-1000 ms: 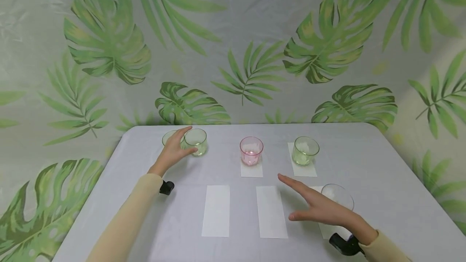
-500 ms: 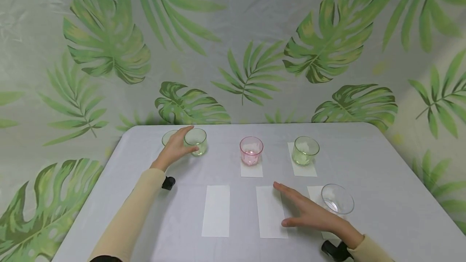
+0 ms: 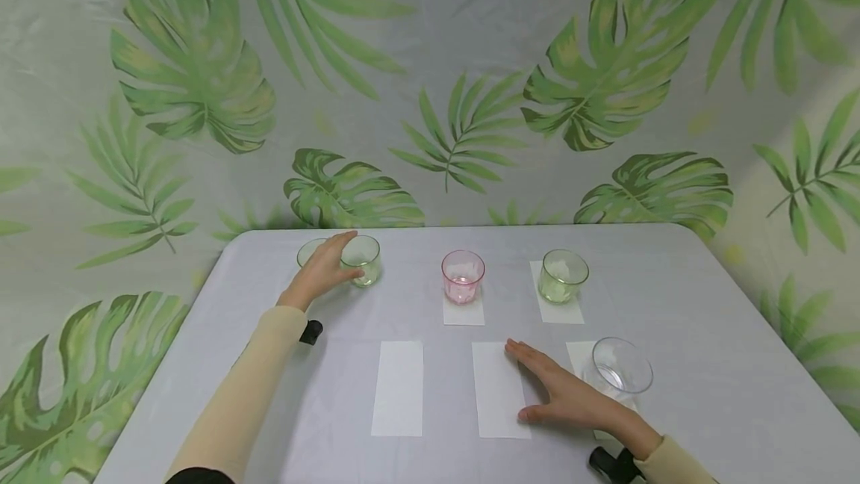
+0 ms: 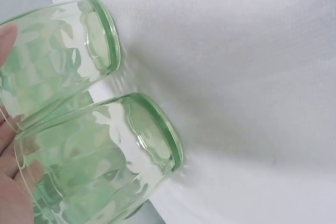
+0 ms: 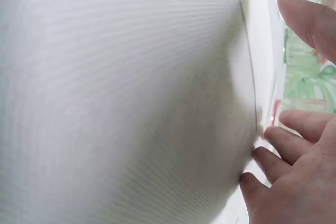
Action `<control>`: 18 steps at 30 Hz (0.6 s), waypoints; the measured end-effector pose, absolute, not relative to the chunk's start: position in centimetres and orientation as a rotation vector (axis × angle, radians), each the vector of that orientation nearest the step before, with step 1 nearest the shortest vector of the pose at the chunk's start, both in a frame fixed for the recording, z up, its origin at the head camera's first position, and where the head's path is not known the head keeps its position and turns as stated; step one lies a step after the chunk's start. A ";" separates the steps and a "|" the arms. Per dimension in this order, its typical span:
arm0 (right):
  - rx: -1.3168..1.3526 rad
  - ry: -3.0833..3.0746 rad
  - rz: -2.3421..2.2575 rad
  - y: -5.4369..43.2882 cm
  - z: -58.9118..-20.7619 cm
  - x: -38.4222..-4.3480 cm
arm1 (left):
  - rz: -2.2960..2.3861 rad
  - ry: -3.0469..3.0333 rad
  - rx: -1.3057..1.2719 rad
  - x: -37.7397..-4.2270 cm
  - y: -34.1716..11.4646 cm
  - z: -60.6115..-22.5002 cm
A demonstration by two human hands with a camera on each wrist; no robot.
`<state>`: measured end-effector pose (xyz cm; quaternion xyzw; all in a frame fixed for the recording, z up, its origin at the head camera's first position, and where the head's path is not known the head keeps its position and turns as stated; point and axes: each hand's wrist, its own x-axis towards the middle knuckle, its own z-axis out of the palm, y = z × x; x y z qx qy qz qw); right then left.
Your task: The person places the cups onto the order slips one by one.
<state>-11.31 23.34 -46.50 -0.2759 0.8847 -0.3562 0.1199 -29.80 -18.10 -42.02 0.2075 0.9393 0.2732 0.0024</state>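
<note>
My left hand point(image 3: 321, 272) reaches to the back left of the table, its thumb and fingers spread round a green glass point(image 3: 368, 264). A second green glass point(image 3: 307, 251) stands close at its left, partly hidden by the hand. In the left wrist view, the thumb lies against the upper glass point(image 4: 63, 61), and the lower glass point(image 4: 100, 161) overlaps the fingers. My right hand point(image 3: 561, 393) lies low over the right part of the middle front paper point(image 3: 496, 387), fingers extended, thumb apart, holding nothing. Behind its wrist stands a clear glass point(image 3: 623, 366).
Toward the back, a pink glass point(image 3: 463, 278) and another green glass point(image 3: 564, 278) each stand on white paper. Another paper strip point(image 3: 398, 388) lies at front left, and one point(image 3: 579, 355) shows partly under the clear glass. A leaf-patterned cloth point(image 3: 457, 133) hangs behind the table.
My right hand has moved left and nearer the front edge, over the middle paper, uncovering more of the clear glass. The left hand stays at the green glass, its forearm shifted slightly.
</note>
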 end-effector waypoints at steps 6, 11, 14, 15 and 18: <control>-0.864 2.622 -1.029 23.4 -47.0 -11.4 | 0.867 2.944 0.611 -29.8 -18.0 -41.9; -0.880 2.620 -1.006 23.4 -47.2 -11.4 | 0.942 2.961 0.598 -29.5 -18.0 -42.2; -0.850 2.612 -0.993 23.3 -47.1 -11.4 | 1.002 2.970 0.605 -29.2 -18.1 -42.2; -0.843 2.612 -0.989 23.3 -47.0 -11.4 | 1.025 2.970 0.610 -29.1 -18.1 -42.1; -0.843 2.621 -0.981 23.4 -47.1 -11.4 | 1.086 2.971 0.632 -28.6 -18.0 -41.9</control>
